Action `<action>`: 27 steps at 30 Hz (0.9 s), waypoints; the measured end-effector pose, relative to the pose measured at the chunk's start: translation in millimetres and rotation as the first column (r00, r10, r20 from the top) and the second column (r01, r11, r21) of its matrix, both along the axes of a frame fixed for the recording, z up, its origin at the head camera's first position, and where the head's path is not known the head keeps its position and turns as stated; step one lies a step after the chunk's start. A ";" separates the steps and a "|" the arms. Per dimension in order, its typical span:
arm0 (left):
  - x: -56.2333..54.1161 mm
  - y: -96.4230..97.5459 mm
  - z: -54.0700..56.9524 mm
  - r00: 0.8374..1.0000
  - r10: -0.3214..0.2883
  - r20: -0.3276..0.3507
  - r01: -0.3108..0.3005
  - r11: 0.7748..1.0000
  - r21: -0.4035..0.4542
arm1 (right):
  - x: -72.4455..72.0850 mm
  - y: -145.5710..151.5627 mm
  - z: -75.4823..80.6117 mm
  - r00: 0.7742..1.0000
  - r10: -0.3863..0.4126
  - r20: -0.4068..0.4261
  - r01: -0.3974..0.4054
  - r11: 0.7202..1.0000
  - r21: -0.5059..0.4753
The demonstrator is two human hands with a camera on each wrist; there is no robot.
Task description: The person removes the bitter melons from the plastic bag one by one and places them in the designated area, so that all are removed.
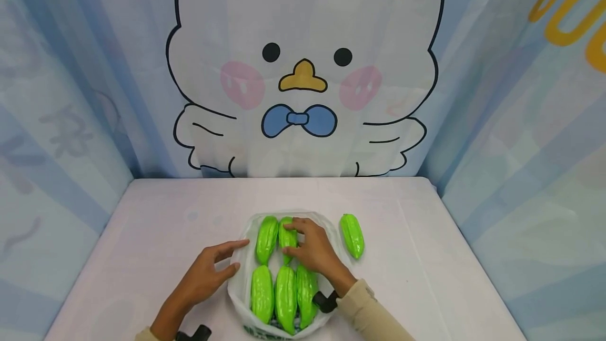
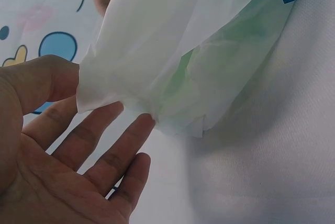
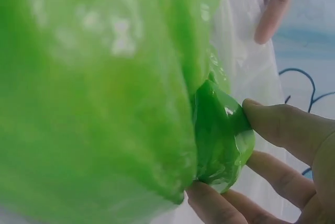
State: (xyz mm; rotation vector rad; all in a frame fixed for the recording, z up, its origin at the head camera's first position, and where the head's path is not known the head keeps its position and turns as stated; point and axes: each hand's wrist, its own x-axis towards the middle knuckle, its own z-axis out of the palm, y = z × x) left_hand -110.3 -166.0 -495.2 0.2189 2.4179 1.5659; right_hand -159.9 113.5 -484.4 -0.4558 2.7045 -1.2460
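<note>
At its left rim, my left hand [image 1: 205, 272] touches a white plastic bag [image 1: 241, 283] with spread, fairly straight fingers; the left wrist view shows fingertips [image 2: 149, 122] against the thin film. My right hand [image 1: 312, 246] reaches over the bag's opening and holds a glossy green bitter gourd [image 1: 286, 238] between thumb and fingers. In the right wrist view, the thumb and fingers lie around the end of this gourd [image 3: 222, 135]. Beside it in the bag lies another bitter gourd [image 1: 267, 238], with a row of three nearer me, including a middle gourd [image 1: 286, 296].
One more bitter gourd [image 1: 352, 236] lies on the white-covered table [image 1: 407, 262], right of the bag. A cloth backdrop [image 1: 303, 157] with a cartoon figure hangs behind the table, and curtains flank both sides.
</note>
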 end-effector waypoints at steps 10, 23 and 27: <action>-0.5 0.6 -0.4 1.000 0.001 -0.003 -0.001 1.000 -0.003 | 7.5 7.8 7.0 0.999 -0.009 0.050 0.014 0.995 -0.098; -0.4 0.7 -0.3 1.000 0.001 -0.003 -0.001 1.000 -0.005 | 19.1 26.5 22.1 0.997 -0.007 0.072 0.021 0.982 -0.185; -0.2 1.1 0.6 1.000 0.006 -0.001 -0.006 1.000 -0.009 | 22.1 31.4 27.5 0.996 -0.015 0.087 0.033 0.976 -0.214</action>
